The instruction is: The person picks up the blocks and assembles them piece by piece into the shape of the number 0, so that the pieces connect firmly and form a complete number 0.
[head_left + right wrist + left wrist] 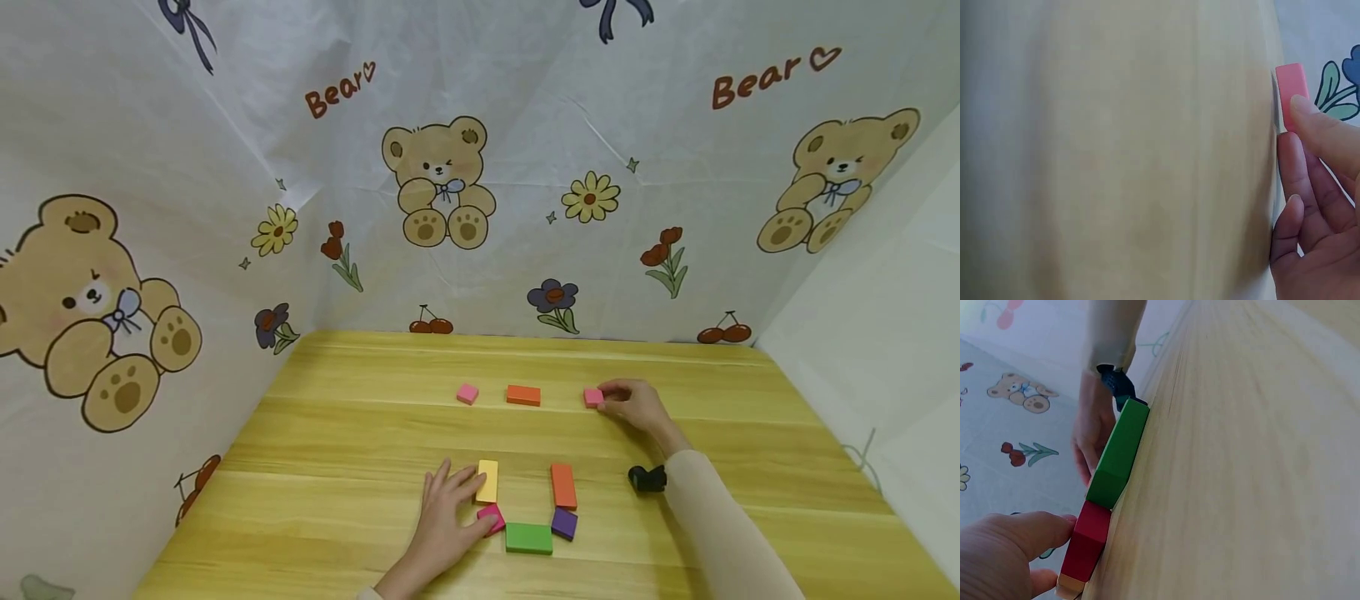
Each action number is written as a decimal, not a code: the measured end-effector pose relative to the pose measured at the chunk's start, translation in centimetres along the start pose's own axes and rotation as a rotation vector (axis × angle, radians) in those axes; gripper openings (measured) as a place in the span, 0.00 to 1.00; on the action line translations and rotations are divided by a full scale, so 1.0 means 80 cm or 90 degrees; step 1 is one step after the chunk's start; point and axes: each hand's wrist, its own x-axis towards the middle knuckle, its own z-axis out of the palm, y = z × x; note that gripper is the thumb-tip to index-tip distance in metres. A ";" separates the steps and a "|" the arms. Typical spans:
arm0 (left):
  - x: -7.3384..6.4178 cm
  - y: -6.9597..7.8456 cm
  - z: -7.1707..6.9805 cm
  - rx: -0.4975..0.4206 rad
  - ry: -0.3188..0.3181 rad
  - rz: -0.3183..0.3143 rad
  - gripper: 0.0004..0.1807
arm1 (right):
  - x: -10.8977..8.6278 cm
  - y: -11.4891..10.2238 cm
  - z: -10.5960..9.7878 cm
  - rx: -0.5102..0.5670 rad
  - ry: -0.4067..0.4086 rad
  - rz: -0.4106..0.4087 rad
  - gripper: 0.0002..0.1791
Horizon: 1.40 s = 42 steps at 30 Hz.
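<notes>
My right hand [636, 407] is at the far right of the table, pinching a pink block [592, 398] between thumb and fingertips. In the right wrist view the thumb lies against that pink block [1291, 87]. My left hand [444, 518] rests low on the table with its fingers spread. Its thumb touches a magenta block [491, 518], and a fingertip lies on the yellow block [487, 482]. A green block [528, 538] adjoins the magenta one. Right of the green block are a purple block [564, 524] and, above it, an upright-lying orange block [563, 487].
Toward the back lie another pink block [467, 393] and a second orange block [523, 395]. A dark wrist camera [647, 478] sits under the right sleeve. A bear-printed sheet [525, 267] stands along the back and left of the wooden table [337, 450].
</notes>
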 end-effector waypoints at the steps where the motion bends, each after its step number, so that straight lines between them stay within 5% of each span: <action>1: 0.000 0.000 0.000 0.000 0.000 0.001 0.31 | -0.002 0.000 0.000 0.003 0.001 -0.004 0.20; 17: 0.000 -0.001 0.001 -0.002 -0.002 0.000 0.31 | -0.035 -0.029 0.012 0.043 -0.074 -0.030 0.18; 33: -0.001 0.000 0.000 -0.006 0.002 -0.006 0.30 | -0.052 -0.063 0.040 0.042 -0.182 -0.164 0.16; 42: -0.001 0.001 0.000 -0.004 0.003 0.003 0.30 | -0.052 -0.066 0.044 0.029 -0.226 -0.184 0.14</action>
